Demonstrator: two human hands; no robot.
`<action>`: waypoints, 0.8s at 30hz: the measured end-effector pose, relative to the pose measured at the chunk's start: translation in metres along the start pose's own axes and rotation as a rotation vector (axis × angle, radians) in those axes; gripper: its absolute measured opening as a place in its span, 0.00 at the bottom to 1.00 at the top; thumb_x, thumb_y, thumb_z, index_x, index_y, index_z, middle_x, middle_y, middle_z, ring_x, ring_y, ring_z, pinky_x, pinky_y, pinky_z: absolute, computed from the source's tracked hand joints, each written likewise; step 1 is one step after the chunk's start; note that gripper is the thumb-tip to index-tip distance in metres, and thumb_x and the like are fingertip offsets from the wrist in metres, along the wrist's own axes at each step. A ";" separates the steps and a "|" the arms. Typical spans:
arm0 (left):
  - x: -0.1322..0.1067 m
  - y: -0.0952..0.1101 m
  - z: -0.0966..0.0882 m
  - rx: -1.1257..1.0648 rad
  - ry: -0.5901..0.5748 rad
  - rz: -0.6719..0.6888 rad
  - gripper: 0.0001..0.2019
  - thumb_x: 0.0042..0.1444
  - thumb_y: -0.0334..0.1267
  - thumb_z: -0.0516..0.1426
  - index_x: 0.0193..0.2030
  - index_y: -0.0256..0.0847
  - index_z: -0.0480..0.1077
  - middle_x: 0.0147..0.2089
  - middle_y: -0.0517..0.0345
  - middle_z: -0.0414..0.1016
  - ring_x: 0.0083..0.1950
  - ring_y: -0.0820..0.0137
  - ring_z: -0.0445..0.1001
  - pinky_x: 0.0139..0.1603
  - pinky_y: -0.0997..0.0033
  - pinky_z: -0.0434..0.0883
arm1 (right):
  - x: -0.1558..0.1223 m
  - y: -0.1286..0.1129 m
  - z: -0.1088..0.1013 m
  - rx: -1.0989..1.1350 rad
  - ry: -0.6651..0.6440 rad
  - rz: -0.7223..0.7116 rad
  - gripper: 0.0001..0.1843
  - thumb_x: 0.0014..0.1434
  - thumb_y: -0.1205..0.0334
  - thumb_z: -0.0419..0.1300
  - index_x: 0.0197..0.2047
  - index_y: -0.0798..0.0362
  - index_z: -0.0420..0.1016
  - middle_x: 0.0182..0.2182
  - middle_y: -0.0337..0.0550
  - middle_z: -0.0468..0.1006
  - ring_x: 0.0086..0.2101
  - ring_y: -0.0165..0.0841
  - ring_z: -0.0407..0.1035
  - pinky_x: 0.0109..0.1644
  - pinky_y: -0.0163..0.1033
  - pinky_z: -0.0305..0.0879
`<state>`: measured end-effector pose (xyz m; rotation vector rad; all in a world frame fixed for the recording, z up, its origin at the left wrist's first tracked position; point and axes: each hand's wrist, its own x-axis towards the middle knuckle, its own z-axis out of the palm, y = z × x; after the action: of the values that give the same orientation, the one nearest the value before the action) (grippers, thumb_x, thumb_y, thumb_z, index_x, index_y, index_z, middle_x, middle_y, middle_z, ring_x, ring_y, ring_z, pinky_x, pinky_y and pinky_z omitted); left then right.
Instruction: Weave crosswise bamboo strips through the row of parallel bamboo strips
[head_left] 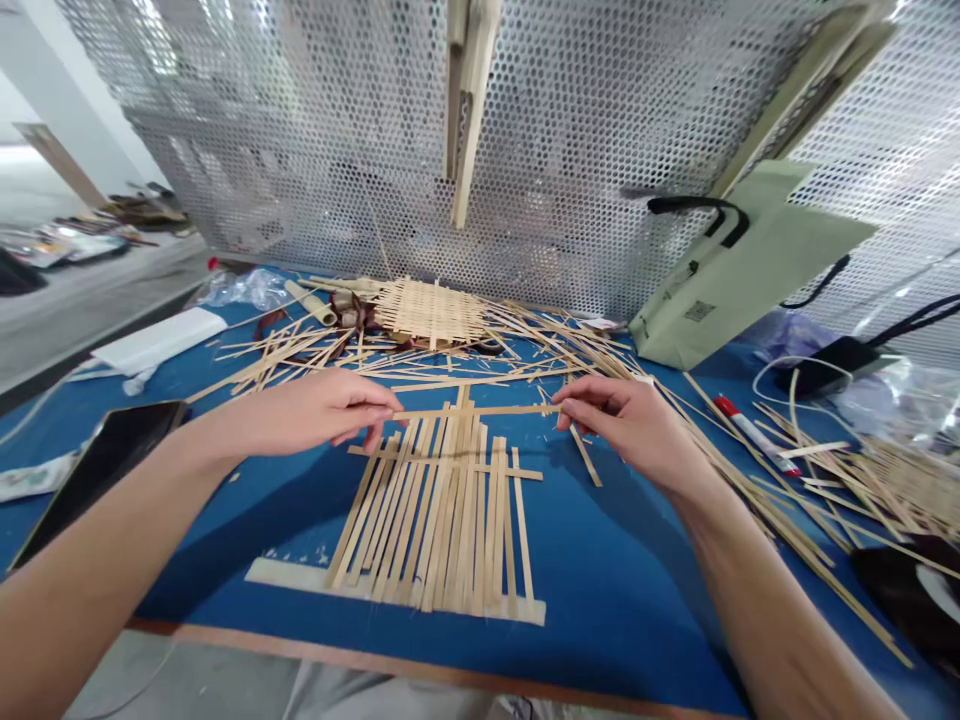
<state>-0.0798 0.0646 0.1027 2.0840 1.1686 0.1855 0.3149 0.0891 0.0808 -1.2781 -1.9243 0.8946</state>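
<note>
Left hand (315, 412) and right hand (619, 425) pinch a crosswise bamboo strip (480, 409) near its two ends, fingertips closed on it, grip looks light. The strip sits at the far end of the open bamboo weave (442, 510), across the tops of its lengthwise strips. The weave lies on a blue work table (600, 590), its near ends resting on a pale flat batten (300, 578).

Risks: the strip is thin and held only at the ends, so it could bow, twist or slip from the fingers. The weave looks loosely held by few crosswise strips, so a knock from a wrist could fan the lengthwise strips out of line. A loose diagonal strip (585, 455) just beyond the weave's far right corner, under the right hand, could snag.

Room: bare blue table on both sides of the weave, widest to the right. Beyond the weave, a heap of loose bamboo strips (525, 350) crowds the far side, so little open room there. The table's near edge (420, 668) lies just past the batten, so anything sliding that way has little margin. A dark tablet (97, 480) sits well left of the weave.
</note>
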 end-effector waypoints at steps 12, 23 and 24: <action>0.036 0.036 0.010 0.258 -0.038 0.020 0.14 0.73 0.37 0.54 0.46 0.42 0.83 0.37 0.58 0.87 0.31 0.69 0.80 0.35 0.70 0.67 | -0.006 -0.008 0.049 -0.439 -0.123 -0.311 0.13 0.77 0.63 0.61 0.40 0.50 0.83 0.37 0.43 0.87 0.37 0.37 0.79 0.45 0.43 0.65; 0.089 0.093 0.021 0.581 0.343 0.127 0.14 0.72 0.33 0.56 0.44 0.39 0.86 0.39 0.45 0.86 0.42 0.57 0.81 0.40 0.62 0.62 | 0.025 -0.050 0.042 -0.545 0.065 -0.366 0.11 0.68 0.68 0.60 0.35 0.51 0.80 0.33 0.44 0.83 0.34 0.37 0.73 0.41 0.42 0.59; 0.090 0.094 0.017 0.586 0.381 0.127 0.15 0.72 0.32 0.56 0.44 0.38 0.86 0.39 0.45 0.86 0.42 0.57 0.81 0.40 0.62 0.63 | 0.030 -0.057 0.039 -0.569 0.084 -0.366 0.10 0.68 0.68 0.60 0.35 0.52 0.81 0.33 0.45 0.84 0.35 0.38 0.74 0.42 0.42 0.59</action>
<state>0.0441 0.0961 0.1329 2.7257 1.4403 0.3444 0.2458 0.0941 0.1099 -1.1714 -2.3300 0.1032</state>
